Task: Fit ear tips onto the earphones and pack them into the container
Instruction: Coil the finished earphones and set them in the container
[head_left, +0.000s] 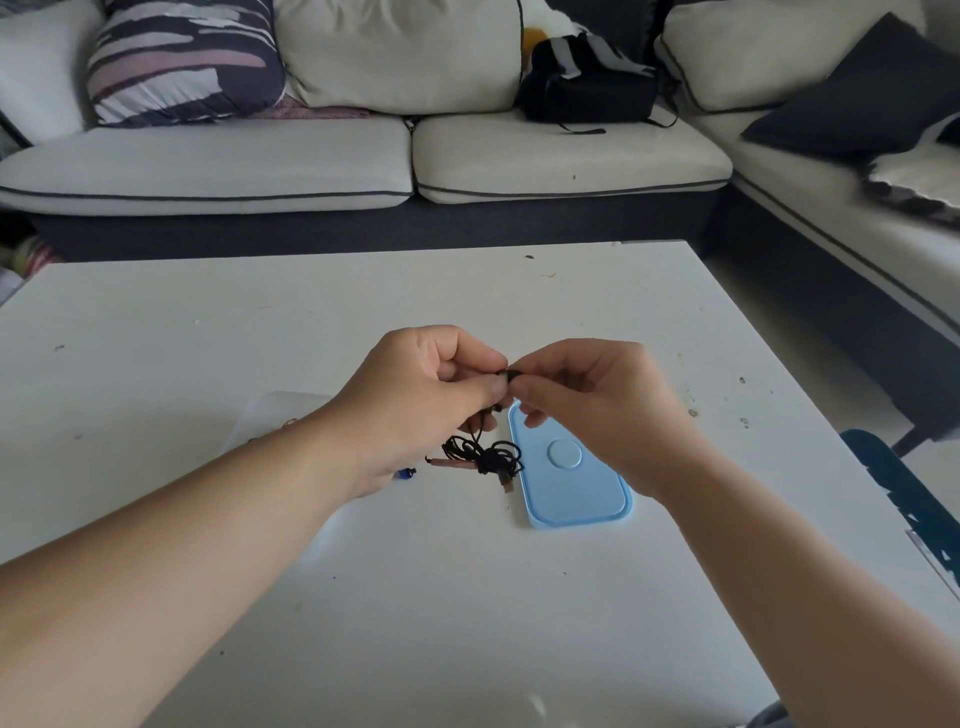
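Observation:
Both hands meet above the white table (208, 338). My left hand (421, 384) pinches a black earbud (504, 375), and its thin black cable (480, 454) drops to a tangled coil on the table. My right hand (576, 395) pinches a small dark ear tip (516, 374) pressed against that earbud. A light blue lid (571, 488) lies flat under my right hand. A clear container (283, 415) sits behind my left wrist, mostly hidden. A small blue piece (405, 473) lies by my left palm.
A white sofa (363, 161) with cushions runs along the far side and the right. A black bag (587, 83) sits on it. A dark blue chair edge (904, 499) stands at the table's right side.

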